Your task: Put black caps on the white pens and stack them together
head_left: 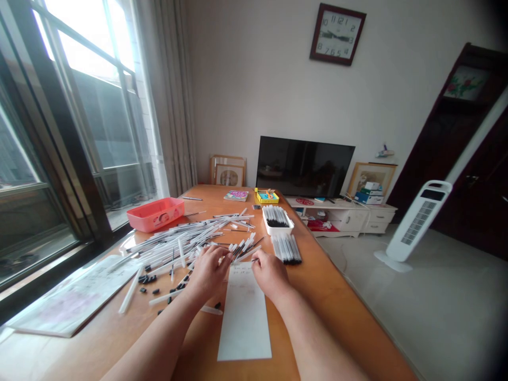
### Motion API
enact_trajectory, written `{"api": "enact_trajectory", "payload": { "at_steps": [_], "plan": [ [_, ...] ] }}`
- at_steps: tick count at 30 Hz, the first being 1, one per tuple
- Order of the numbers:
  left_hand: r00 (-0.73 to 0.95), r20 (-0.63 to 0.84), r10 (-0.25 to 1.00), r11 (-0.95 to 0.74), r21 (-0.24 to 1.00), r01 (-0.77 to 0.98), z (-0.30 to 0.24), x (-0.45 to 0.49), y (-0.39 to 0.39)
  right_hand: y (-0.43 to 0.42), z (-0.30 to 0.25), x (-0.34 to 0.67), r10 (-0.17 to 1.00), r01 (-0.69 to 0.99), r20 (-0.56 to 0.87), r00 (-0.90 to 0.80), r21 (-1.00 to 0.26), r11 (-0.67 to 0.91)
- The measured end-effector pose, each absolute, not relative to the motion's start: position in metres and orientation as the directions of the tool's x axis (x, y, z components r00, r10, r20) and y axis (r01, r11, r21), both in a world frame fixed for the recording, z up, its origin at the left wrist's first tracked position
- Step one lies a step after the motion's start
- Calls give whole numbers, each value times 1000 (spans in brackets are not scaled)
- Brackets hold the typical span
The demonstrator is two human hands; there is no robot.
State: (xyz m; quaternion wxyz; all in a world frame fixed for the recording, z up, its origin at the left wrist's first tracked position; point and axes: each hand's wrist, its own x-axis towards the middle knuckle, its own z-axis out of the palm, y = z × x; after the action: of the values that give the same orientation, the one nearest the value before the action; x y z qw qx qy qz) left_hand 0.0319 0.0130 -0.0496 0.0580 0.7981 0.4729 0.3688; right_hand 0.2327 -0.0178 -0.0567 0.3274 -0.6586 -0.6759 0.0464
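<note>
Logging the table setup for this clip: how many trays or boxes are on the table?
3. A pink tray near the window, a white tray of pens mid-table, and a yellow box at the far end. The loose pile may hide more.

A pink tray (155,216) sits on the surface (325,296) by the big window (79,132), a clock (337,34) hangs above the black TV (304,166), and a white fan (415,225) stands on the floor (436,323).
</note>
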Motion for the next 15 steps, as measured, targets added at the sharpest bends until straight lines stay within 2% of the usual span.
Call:
{"api": "enact_trajectory", "payload": {
  "at_steps": [3,5,7,9,12,15],
  "plan": [
    [236,526,817,-490,420,764,-52,27,17,-13,-57,238,885,777,436,165,-610,156],
    [252,509,823,-478,382,791,-53,27,16,-10,-57,240,870,664,442,218,-720,199],
    [279,489,827,-479,351,804,-52,31,13,-5,-59,242,867,481,404,292,-846,232],
    [298,476,828,-482,329,812,-51,35,8,0,-62,244,868,239,303,393,-945,221],
    [314,470,825,-483,297,824,-48,41,3,6,-66,250,850,-69,117,513,-982,177],
    [298,446,844,-440,258,860,-42,43,-1,8,-65,256,828,-213,22,560,-962,170]
  ]
}}
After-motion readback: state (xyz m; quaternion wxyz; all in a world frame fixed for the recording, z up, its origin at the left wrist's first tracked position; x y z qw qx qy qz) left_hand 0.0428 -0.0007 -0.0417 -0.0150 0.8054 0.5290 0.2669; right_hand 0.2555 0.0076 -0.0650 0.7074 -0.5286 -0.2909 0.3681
